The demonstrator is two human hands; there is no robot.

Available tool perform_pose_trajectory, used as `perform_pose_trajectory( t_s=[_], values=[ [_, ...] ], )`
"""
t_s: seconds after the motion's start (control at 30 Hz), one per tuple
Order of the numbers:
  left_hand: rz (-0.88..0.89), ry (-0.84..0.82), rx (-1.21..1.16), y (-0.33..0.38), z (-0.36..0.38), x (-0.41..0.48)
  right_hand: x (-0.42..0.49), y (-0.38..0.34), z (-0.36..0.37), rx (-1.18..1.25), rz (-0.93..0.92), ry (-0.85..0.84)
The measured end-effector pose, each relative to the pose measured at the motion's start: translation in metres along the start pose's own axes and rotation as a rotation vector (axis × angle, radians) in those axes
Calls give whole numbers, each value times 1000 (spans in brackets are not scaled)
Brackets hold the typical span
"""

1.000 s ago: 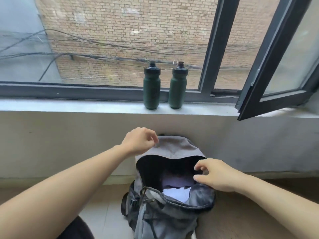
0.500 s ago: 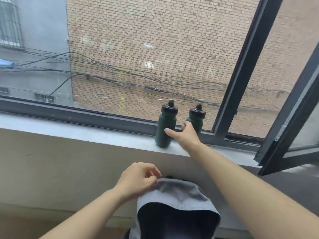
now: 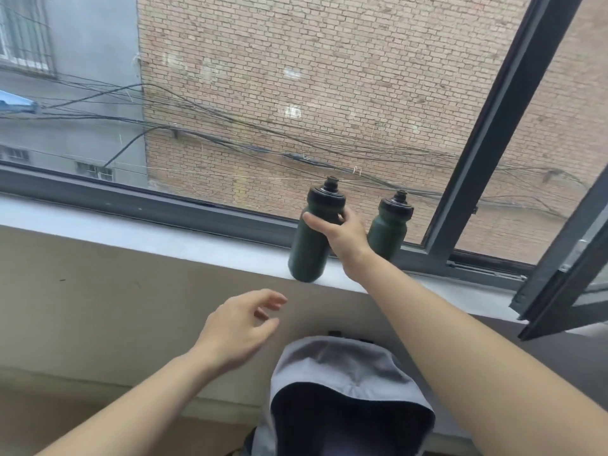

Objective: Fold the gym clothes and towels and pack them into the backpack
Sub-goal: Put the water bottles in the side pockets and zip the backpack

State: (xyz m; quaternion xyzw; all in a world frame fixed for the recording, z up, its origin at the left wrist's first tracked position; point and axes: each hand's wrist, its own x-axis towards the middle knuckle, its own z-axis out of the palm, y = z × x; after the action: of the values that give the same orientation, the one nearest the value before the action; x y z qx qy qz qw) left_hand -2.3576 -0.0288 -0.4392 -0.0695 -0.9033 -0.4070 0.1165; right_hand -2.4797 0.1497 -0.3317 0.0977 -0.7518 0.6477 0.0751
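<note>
Your right hand (image 3: 345,240) is bare. Back from its grip you show a bare wrist, then a bare forearm that broadens steadily until it leaves the picture at the lower right. The back of that hand looks smooth, and finer detail is lost in the blur. Your left hand (image 3: 237,327) is bare too, with slender fingers (image 3: 271,297) whose nails are too soft to make out. Behind it the wrist narrows a little, and the bare forearm thickens on its way to the bottom left corner.
</note>
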Motion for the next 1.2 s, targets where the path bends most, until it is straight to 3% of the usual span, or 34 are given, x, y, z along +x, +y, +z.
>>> perform_pose_trajectory(
  t_s=[0.13, 0.33, 0.5, 0.67, 0.8, 1.07, 1.2],
  values=[
    [11, 86, -251, 7, -14, -8, -61, -1, 0, 9, 1, -174],
    [55, -252, -434, 22, -16, -32, -155, 24, 3, -49, 59, -368],
    [18, -327, -363, 7, -4, -42, -190, 60, 6, -78, 99, -279],
    [-154, -262, -250, -36, 1, -41, -209, 136, 13, -278, 347, -155],
    [-257, -181, -268, -64, 12, -39, -213, 201, 13, -476, 533, -191],
    [-434, -112, -306, -106, 70, -47, -209, 251, 30, -752, 504, -341],
    [-492, -83, -386, -125, 95, -47, -212, 266, 37, -827, 457, -321]
  ],
)
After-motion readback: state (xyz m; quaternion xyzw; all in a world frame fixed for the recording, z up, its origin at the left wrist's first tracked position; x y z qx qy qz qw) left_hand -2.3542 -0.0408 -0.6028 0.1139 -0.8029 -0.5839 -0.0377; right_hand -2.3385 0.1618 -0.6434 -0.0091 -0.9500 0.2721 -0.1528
